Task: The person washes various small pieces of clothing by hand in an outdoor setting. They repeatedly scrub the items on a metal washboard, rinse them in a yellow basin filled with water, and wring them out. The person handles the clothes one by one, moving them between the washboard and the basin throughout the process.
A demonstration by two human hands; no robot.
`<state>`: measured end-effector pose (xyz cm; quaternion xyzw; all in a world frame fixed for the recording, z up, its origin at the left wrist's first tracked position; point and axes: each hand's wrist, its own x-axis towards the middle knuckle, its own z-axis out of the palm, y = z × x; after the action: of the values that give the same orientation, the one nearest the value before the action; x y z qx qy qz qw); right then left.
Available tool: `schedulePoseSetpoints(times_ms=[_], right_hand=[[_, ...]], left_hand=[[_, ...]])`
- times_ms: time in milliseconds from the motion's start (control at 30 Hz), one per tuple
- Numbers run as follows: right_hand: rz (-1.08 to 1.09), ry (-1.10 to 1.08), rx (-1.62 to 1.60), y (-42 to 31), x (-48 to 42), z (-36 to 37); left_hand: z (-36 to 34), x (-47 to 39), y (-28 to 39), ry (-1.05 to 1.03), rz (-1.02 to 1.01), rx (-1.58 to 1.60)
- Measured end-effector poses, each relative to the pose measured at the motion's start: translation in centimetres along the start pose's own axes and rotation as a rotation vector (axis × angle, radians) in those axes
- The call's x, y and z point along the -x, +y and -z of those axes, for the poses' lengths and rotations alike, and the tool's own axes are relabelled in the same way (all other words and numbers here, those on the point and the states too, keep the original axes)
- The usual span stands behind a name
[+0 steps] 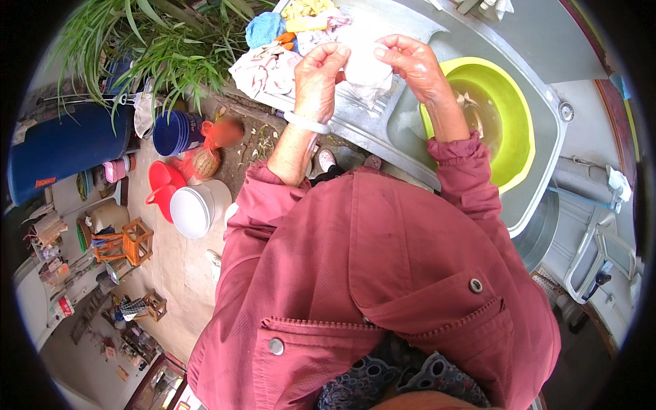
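Observation:
A wet white cloth (368, 77) hangs between my two hands above the ribbed drainboard of a metal sink (353, 113). My left hand (320, 72) pinches its left edge between thumb and fingers. On the other side my right hand (412, 64) pinches its right edge the same way. The cloth's upper part is washed out by glare. Left of it lie a crumpled white and pink cloth (266, 69), a blue cloth (265, 29) and a yellow bar (306, 24), perhaps soap. A yellow-green basin (515, 123) with cloudy water and pale cloth stands in the sink bowl, partly behind my right forearm.
Grassy plants (174, 56) overhang the sink's left end. On the ground stand a white bucket (192, 211), a red plastic scoop (163, 184), a blue bucket (171, 132) and a melon (205, 163) in red netting. Further off are wooden stools (137, 241) and a large blue barrel (66, 148).

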<state>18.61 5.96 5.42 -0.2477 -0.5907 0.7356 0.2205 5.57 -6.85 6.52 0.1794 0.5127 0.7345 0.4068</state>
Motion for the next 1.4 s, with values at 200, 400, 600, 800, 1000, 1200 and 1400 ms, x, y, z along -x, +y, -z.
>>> schedulePoseSetpoints(times_ms=[200, 400, 600, 800, 1000, 1200, 1400], right_hand=[[0.014, -0.044, -0.244, 0.9, -0.8, -0.4], [0.085, -0.120, -0.334, -0.5, -1.8, -0.8], [0.081, 0.064, -0.300, 2.0, -3.3, 2.3], [0.071, 0.282, 0.332, 3.6, -1.9, 1.3], [0.093, 0.043, 0.665, 3.7, 2.1, -1.2], [-0.119, 0.061, 0.162, 2.8, 1.9, -0.7], [-0.211, 0.122, -0.070, 3.4, 1.9, -0.7]], left_hand=[[0.6, -0.6, -0.6, -0.080, 0.024, 0.017], [1.8, -0.5, -2.4, -0.514, 0.230, 0.092], [2.0, -0.1, -1.5, -0.562, 0.422, 0.103], [2.5, -0.3, -2.3, -0.365, 0.387, -0.004], [4.2, -1.4, -3.4, -0.264, 0.351, -0.174], [3.2, -0.8, -2.6, -0.325, 0.329, -0.067], [3.7, -0.5, -2.6, -0.349, 0.337, -0.070]])
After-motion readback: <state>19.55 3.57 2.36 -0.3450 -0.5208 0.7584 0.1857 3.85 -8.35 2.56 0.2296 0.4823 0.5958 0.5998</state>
